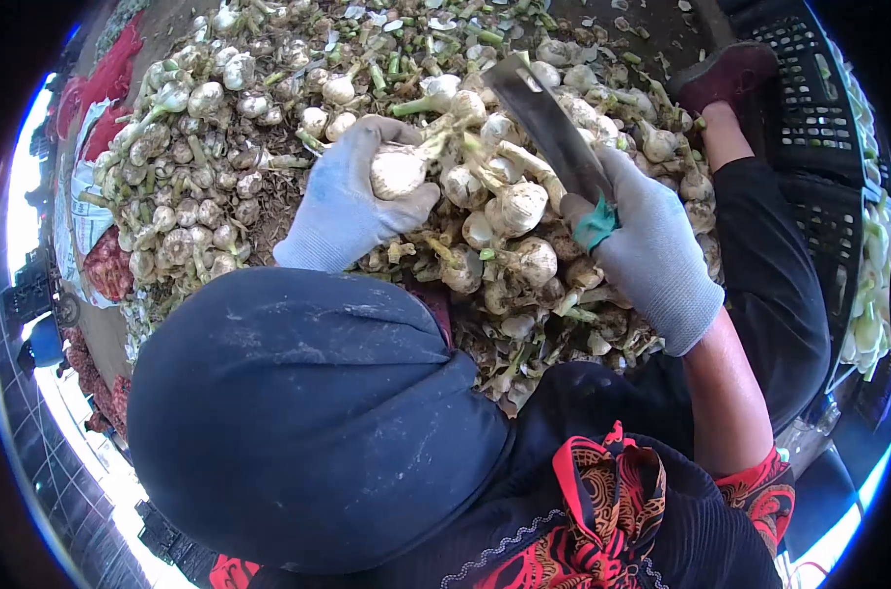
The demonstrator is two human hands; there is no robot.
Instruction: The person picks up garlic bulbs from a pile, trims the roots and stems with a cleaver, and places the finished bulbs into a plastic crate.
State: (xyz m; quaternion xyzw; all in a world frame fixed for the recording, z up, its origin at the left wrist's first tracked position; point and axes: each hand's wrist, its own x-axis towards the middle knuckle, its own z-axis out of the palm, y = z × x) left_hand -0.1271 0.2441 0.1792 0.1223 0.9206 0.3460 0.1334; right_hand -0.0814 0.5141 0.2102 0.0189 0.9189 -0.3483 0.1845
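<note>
My left hand (342, 201), in a grey-white glove, is closed around a large pale garlic bulb (399, 174). The bulb's stem points up and right, toward other garlic in the heap. My gloved right hand (651, 245) grips a broad-bladed knife (548, 123) by its handle, where a teal wrapping (594, 226) shows. Its blade slants up and left above the pile, apart from the held bulb. Between and below both hands lie untrimmed garlic bulbs (522, 208) with stems and dirt on them.
A wide heap of smaller garlic bulbs (185, 216) spreads at left, with cut stems (396, 64) strewn at the back. Black plastic crates (813, 118) stand at right, beside a bent leg and a shoe (725, 74). Red net sacks (107, 260) lie at far left.
</note>
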